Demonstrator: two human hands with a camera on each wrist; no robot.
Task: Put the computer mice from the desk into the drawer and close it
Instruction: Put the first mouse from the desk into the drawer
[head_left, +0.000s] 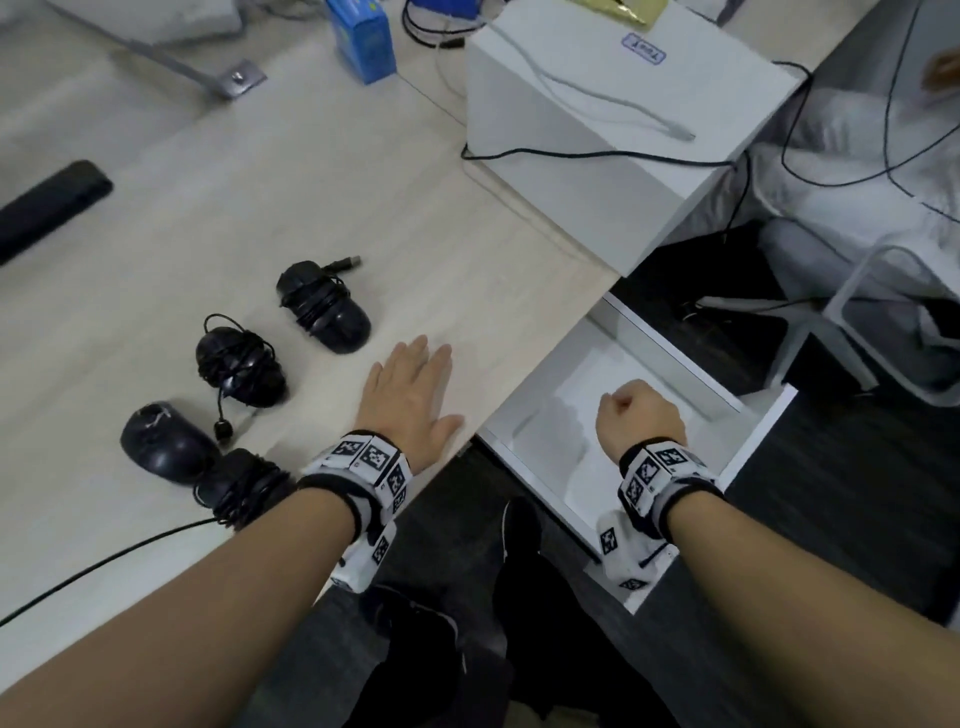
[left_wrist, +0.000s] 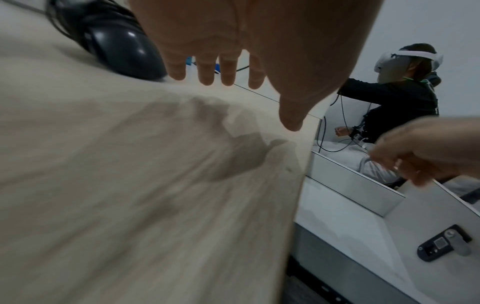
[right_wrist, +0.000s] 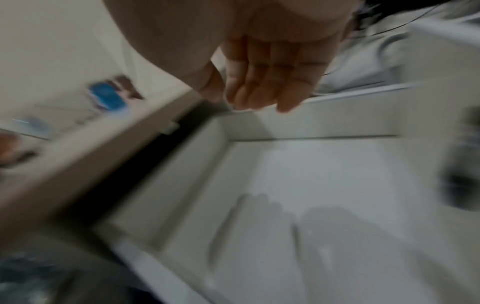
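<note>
Pale wood grain covers the counter (head_left: 467, 270), and four black mice lie on it in a loose row to the left of my left hand (head_left: 410, 395). The far mouse (head_left: 324, 306) and the second mouse (head_left: 240, 366) have their cords wound around them. The third mouse (head_left: 161, 439) shows no cord that I can make out. The nearest mouse (head_left: 241, 488) is partly hidden behind my left wrist band, so I see only its wrapped cord and a part of its body.

My left hand is flat with the fingers straight and a little spread, palm down over the counter near its edge; it holds nothing. In the left wrist view its shadow falls on the wood, and I cannot tell if the palm touches the surface.

The white drawer (head_left: 748, 447) stands pulled out below the counter edge, and I see nothing lying on the part of its floor that shows. My right hand (head_left: 636, 415) hangs above it with the fingers loosely curled and nothing in them. The right wrist view is strongly blurred. A white box (head_left: 613, 171) with cables over it stands on the counter behind the drawer.
</note>
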